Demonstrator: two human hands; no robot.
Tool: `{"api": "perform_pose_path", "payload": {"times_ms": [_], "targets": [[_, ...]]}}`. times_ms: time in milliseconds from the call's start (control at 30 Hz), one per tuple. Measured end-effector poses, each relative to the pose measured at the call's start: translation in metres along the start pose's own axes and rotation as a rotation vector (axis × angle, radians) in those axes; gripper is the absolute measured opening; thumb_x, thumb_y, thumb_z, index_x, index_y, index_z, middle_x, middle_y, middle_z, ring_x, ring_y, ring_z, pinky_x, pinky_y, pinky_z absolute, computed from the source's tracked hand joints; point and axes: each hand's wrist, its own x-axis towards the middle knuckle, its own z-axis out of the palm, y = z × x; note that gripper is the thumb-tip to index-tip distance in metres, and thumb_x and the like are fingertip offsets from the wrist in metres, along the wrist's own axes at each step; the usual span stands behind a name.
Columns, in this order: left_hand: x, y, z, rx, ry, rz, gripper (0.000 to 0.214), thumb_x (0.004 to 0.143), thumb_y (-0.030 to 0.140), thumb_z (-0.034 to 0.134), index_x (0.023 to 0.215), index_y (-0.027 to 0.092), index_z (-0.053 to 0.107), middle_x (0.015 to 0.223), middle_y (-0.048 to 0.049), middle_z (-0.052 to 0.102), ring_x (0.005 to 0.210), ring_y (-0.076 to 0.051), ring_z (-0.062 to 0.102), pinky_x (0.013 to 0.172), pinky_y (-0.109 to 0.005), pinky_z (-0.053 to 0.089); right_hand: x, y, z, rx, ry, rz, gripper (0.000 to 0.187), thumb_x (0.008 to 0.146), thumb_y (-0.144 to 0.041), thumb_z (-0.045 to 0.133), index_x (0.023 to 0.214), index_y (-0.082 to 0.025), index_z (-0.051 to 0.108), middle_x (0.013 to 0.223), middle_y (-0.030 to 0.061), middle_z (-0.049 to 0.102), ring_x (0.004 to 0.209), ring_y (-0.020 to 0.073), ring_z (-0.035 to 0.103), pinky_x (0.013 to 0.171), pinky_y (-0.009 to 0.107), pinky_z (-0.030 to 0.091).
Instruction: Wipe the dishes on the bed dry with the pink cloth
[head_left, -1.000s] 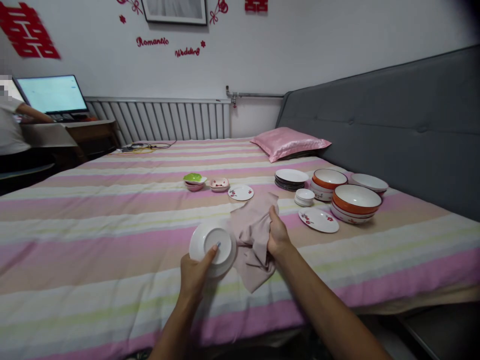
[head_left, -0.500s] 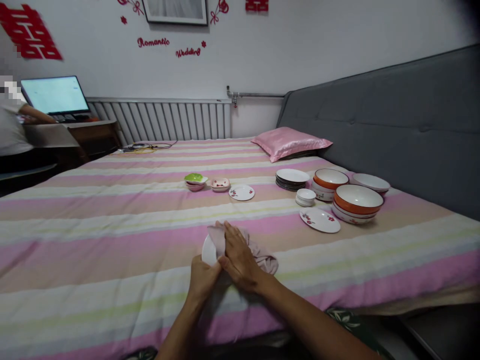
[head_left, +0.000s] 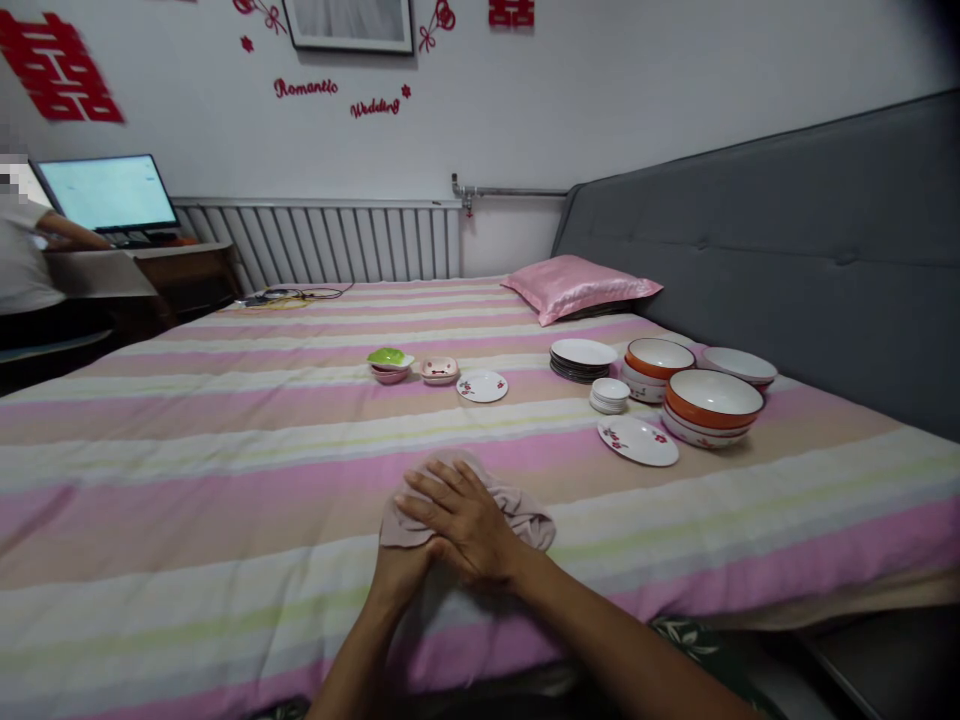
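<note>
Mid-wipe, I reckon: cloth (head_left: 525, 515) by the bed's (head_left: 225, 520) near side, my right hand (head_left: 469, 520) flattish on it, fingers nearly straight; left hand's (head_left: 405, 568) grip hidden, can't tell. Bowls (head_left: 712, 412) done or waiting? Dunno.

Pale walls (head_left: 675, 90) carry red double-happiness cutouts (head_left: 84, 108), red lettering (head_left: 306, 88) reading "Romantic Wedding" and a dark-framed picture (head_left: 350, 25). Below runs a ribbed radiator (head_left: 322, 242), with a grey pipe (head_left: 517, 191) beside it. At right, a tufted grey headboard (head_left: 787, 210) edges the bed (head_left: 187, 450), spread with a striped sheet (head_left: 225, 520). At left, a lit monitor (head_left: 109, 192) stands on a wooden desk (head_left: 187, 263); the light is soft
</note>
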Motion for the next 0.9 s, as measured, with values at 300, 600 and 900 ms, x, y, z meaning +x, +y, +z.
{"api": "perform_pose_path", "payload": {"times_ms": [300,600,900], "targets": [[-0.004,0.003,0.006,0.156,-0.114,-0.022,0.017,0.060,0.027,0.072,0.064,0.012,0.065,0.056,-0.0037,0.065,0.052,-0.018,0.058,0.051,-0.029,0.048,0.006,0.010,-0.003,0.036,0.099,0.236,0.043,0.094,-0.031,0.036,0.136,-0.035,0.037,0.149,-0.0035,0.026,0.138,0.0210,0.018,0.111,0.048,0.013],[-0.004,0.008,0.000,-0.005,-0.004,-0.081,0.031,0.057,0.028,0.078,0.078,0.008,0.069,0.073,-0.0113,0.072,0.063,-0.022,0.066,0.059,-0.027,0.053,0.001,0.019,0.003,0.315,0.247,0.379,0.043,0.096,-0.033,0.031,0.139,-0.036,0.029,0.149,-0.0037,0.026,0.137,0.0161,0.021,0.112,0.043,0.021],[0.001,0.011,-0.001,-0.360,0.166,-0.192,0.035,0.060,0.020,0.078,0.091,0.008,0.067,0.084,-0.0100,0.073,0.073,-0.022,0.068,0.070,-0.032,0.056,-0.004,0.010,0.019,0.292,0.240,0.404,0.055,0.096,-0.037,0.029,0.145,-0.027,0.009,0.153,-0.0006,0.006,0.140,0.0161,0.006,0.114,0.040,0.015]]}}
